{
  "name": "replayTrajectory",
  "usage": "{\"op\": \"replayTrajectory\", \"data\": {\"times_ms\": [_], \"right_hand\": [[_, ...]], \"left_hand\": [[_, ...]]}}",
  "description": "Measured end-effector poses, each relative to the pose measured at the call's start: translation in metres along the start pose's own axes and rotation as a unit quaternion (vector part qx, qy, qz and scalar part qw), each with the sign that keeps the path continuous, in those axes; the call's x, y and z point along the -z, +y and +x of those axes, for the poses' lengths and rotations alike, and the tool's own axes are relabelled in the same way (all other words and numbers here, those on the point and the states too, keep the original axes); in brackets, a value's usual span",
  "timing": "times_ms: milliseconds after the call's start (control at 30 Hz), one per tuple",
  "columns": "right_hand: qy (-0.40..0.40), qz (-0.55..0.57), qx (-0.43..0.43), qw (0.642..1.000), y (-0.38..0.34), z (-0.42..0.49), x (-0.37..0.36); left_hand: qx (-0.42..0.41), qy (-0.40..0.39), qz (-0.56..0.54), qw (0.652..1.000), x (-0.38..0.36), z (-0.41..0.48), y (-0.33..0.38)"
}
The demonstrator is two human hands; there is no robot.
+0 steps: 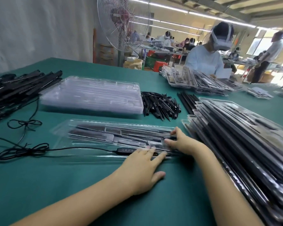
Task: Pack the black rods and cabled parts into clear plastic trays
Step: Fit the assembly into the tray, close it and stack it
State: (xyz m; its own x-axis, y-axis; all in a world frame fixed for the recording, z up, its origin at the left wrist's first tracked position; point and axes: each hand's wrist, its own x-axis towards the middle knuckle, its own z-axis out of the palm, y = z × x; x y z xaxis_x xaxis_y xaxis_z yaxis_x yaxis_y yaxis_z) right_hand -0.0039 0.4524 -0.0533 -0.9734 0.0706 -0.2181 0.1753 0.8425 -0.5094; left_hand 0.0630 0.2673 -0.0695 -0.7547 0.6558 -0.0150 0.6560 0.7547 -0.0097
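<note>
The clear tray, black rods inside, is lying on the green table. The left hand is pressing flat-fingered at its five o'clock edge. The right hand is pinching its three-o'clock end.

Edges cutting things off, blur smearing the rest

The packed stack is running off the right and bottom edges, smeared; the rod pile and cable are leaving at the left. The right hand is blurring at its fingertips, hiding its grip on the tray.
</note>
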Motion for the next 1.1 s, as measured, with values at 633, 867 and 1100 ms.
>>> {"op": "replayTrajectory", "data": {"times_ms": [633, 867, 1100], "right_hand": [[0.146, -0.096, 0.041, 0.984, 0.007, -0.022, -0.024], [0.212, -0.037, -0.096, 0.972, 0.005, -0.03, -0.017], [0.076, 0.319, -0.071, 0.942, 0.013, -0.038, 0.008]], "left_hand": [[0.122, -0.027, -0.03, 0.992, 0.0, -0.025, -0.095], [0.13, 0.005, -0.014, 0.991, -0.015, -0.021, -0.097], [0.115, 0.003, 0.008, 0.993, -0.008, -0.021, -0.103]]}}
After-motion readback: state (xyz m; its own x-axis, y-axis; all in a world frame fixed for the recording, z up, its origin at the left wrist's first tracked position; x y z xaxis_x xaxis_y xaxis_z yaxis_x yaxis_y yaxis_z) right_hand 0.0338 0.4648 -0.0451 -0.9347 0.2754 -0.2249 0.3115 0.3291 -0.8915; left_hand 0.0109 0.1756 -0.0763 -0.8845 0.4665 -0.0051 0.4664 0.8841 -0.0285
